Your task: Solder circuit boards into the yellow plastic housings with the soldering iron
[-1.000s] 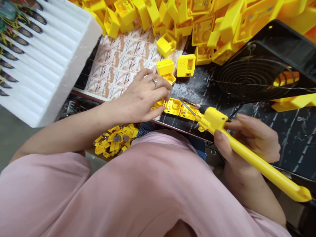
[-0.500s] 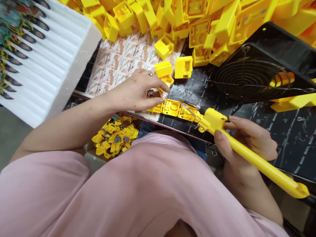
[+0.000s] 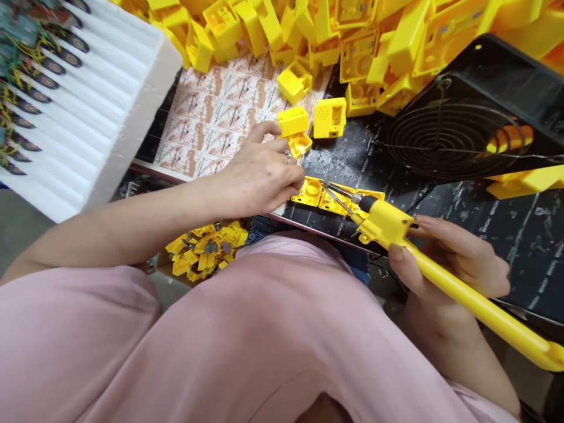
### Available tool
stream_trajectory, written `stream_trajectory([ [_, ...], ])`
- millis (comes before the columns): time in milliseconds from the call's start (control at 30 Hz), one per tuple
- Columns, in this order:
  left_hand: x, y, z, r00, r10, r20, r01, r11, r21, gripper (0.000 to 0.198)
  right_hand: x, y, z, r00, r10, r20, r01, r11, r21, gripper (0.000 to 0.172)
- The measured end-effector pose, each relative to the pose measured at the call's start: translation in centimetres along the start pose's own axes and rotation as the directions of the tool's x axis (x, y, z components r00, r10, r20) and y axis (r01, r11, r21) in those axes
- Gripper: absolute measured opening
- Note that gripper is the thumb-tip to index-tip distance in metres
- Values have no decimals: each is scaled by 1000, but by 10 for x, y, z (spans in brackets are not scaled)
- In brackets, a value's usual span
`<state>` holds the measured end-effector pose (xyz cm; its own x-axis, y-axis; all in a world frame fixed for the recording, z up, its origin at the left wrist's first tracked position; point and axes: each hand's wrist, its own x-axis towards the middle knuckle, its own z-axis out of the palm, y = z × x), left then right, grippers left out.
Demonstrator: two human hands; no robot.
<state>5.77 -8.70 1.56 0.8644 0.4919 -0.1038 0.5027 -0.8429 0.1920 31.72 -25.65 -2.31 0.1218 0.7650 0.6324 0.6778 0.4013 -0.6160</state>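
Note:
My right hand (image 3: 458, 252) grips a yellow soldering iron (image 3: 440, 273) with a thin metal feed tube beside its tip. The tip points left, over a short row of open yellow plastic cases (image 3: 310, 189) at the bench's near edge. My left hand (image 3: 268, 173), with a ring on one finger, is at the left end of this row. Its thumb and fingers are curled together and pointed down; whatever lies between them is hidden. Just beyond the fingers are a closed-looking yellow case (image 3: 293, 121) and an open one (image 3: 300, 144).
Many yellow cases (image 3: 264, 26) are heaped along the back. A black fan with a wire guard (image 3: 436, 141) stands at right. White foam (image 3: 127, 88) with wired round speakers (image 3: 55, 64) is at left. Below the edge is a box of small yellow parts (image 3: 207, 252). Printed sheets (image 3: 198, 117) cover part of the bench.
My left hand has shifted slightly right, and its fingers have gone from spread to curled down over the left end of the row. The soldering iron has moved a little to the right.

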Motion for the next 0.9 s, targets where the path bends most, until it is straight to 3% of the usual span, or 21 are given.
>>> stream_trajectory([
  [100, -1, 3, 5, 1000, -7, -3, 7, 999, 31, 35, 9, 2, -3, 989, -88, 119, 85, 996, 35, 59],
  [233, -1, 3, 11, 999, -40, -16, 40, 999, 9, 30, 25, 3, -4, 928, -200, 313, 158, 975, 156, 34],
  [367, 0, 3, 13, 999, -44, -4, 44, 999, 18, 28, 35, -2, 0, 897, -313, 312, 260, 945, 199, 29],
  [533, 4, 8, 7, 997, -34, 64, 26, 992, 122, 27, 41, -7, 6, 866, -328, 378, 302, 945, 130, 25],
  [700, 7, 14, 1, 992, -27, 126, 3, 983, 184, 29, 48, -10, 3, 805, -433, 405, 371, 901, 224, 27],
  [767, 7, 12, 6, 998, -12, 68, 1, 987, 159, 27, 49, -13, -2, 807, -401, 435, 340, 916, 213, 20],
  [833, 7, 7, 14, 1000, 3, -11, -2, 995, 95, 23, 47, -14, -7, 854, -293, 430, 259, 956, 136, 10],
  [900, 8, 3, 22, 996, 3, -84, -3, 1000, 2, 21, 44, -12, -10, 895, -201, 398, 194, 979, 57, 14],
])
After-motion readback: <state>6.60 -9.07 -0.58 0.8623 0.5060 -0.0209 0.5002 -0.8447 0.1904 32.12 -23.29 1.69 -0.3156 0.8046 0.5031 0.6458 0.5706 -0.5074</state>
